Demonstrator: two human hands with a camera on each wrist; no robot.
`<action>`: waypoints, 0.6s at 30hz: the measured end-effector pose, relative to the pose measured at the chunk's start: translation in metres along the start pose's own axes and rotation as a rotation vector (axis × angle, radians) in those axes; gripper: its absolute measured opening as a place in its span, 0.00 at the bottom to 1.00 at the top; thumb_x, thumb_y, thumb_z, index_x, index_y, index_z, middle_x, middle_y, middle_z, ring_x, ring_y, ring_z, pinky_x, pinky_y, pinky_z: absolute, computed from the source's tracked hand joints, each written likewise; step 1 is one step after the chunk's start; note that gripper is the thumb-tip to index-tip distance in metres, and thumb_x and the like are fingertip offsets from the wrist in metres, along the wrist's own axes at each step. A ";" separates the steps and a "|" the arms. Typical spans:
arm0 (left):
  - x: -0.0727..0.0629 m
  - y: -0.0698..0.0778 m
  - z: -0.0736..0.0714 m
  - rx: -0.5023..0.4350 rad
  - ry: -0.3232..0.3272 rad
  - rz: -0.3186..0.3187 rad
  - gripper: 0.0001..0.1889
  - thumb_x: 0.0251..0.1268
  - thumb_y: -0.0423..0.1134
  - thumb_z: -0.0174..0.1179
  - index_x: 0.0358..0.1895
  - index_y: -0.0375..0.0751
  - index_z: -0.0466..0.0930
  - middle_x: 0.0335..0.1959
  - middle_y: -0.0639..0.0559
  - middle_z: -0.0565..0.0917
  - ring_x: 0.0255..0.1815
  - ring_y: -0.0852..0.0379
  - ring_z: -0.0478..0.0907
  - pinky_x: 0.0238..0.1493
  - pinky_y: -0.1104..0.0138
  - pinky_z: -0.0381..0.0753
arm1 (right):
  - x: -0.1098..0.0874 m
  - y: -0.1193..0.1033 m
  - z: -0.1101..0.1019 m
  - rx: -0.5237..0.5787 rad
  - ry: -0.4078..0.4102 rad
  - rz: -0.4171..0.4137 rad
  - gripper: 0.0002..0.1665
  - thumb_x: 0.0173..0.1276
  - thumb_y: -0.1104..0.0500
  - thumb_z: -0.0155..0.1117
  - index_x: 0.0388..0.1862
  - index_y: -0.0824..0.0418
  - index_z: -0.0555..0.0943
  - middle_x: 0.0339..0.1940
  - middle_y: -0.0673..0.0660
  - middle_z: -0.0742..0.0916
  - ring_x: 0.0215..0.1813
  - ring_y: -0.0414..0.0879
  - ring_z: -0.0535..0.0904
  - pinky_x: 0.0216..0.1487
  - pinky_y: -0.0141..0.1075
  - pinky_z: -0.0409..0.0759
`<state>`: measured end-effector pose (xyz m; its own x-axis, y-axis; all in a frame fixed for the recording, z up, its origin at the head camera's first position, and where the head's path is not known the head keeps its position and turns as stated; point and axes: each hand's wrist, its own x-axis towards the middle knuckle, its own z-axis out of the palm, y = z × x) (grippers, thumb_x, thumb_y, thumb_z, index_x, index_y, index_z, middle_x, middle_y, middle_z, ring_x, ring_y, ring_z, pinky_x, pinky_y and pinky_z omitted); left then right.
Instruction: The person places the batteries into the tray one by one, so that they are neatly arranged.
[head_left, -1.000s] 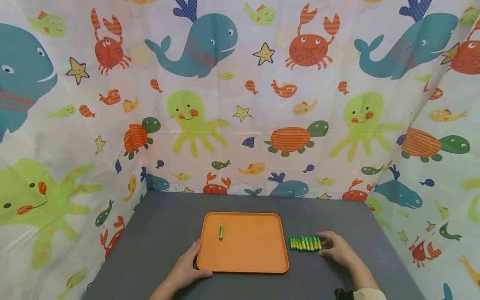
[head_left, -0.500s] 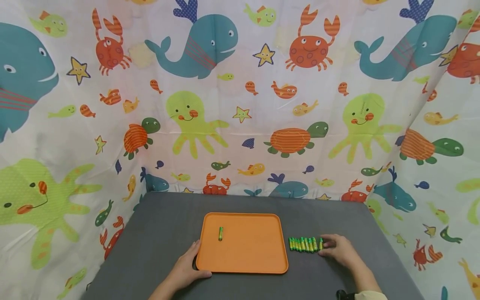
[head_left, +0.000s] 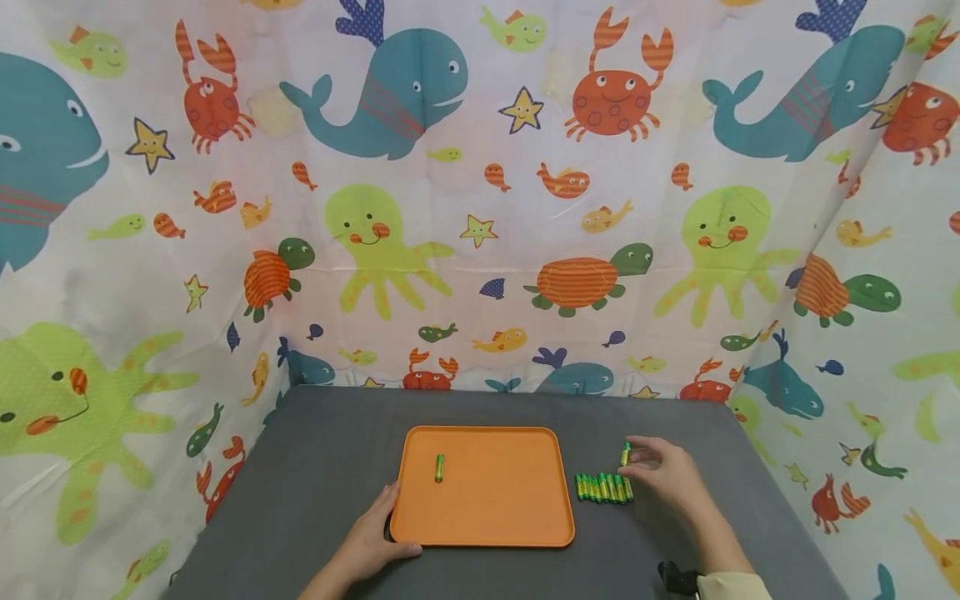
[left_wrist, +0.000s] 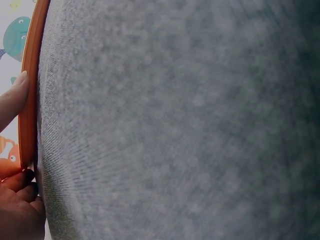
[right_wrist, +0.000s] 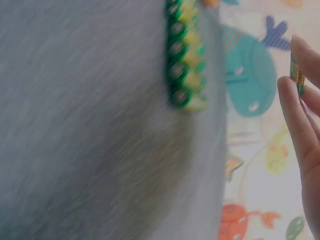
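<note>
A green and yellow battery [head_left: 626, 452] is pinched upright between the thumb and fingertips of my right hand [head_left: 670, 473], raised just behind the right end of a battery row [head_left: 604, 488]. The right wrist view also shows that battery, partly covered by fingers [right_wrist: 292, 117]. Several like it make up the row, side by side on the table. My left hand [head_left: 367, 535] holds the near left corner of an orange tray [head_left: 495, 500], its thumb [left_wrist: 17, 95] against the rim in the left wrist view. One battery [head_left: 439, 468] lies inside the tray, towards its far left.
A grey cloth-covered table [head_left: 330, 442] bears the tray and the row, which sits just right of the tray's rim. Behind and at both sides hangs a white curtain [head_left: 450, 333] printed with sea animals.
My right hand has drawn the rightmost battery away from the row, then lifted it and carried it slightly back and left. The left hand and tray stay put.
</note>
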<state>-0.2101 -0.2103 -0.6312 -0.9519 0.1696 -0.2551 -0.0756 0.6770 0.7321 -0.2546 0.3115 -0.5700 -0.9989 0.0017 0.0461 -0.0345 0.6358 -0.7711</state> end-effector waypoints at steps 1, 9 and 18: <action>0.000 0.000 0.000 -0.001 -0.002 -0.004 0.65 0.41 0.61 0.80 0.82 0.40 0.51 0.81 0.33 0.55 0.80 0.31 0.52 0.70 0.35 0.59 | 0.001 -0.005 0.000 -0.004 0.001 -0.006 0.42 0.55 0.44 0.80 0.65 0.61 0.80 0.48 0.58 0.89 0.46 0.49 0.89 0.44 0.43 0.87; -0.003 0.004 -0.003 0.003 0.003 -0.015 0.65 0.42 0.61 0.79 0.82 0.40 0.50 0.80 0.31 0.55 0.79 0.29 0.54 0.69 0.34 0.61 | 0.006 -0.036 0.003 -0.017 0.004 -0.088 0.37 0.58 0.48 0.80 0.65 0.58 0.81 0.47 0.57 0.88 0.47 0.50 0.89 0.47 0.47 0.87; -0.005 0.003 -0.003 0.004 0.009 0.027 0.64 0.43 0.60 0.79 0.81 0.38 0.52 0.80 0.31 0.55 0.79 0.30 0.53 0.69 0.34 0.61 | 0.010 -0.056 0.013 0.010 0.004 -0.125 0.36 0.57 0.51 0.81 0.64 0.58 0.81 0.46 0.56 0.88 0.45 0.48 0.89 0.44 0.42 0.87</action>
<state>-0.2061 -0.2111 -0.6263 -0.9562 0.1811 -0.2299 -0.0491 0.6752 0.7360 -0.2633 0.2661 -0.5347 -0.9867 -0.0741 0.1446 -0.1590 0.6237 -0.7653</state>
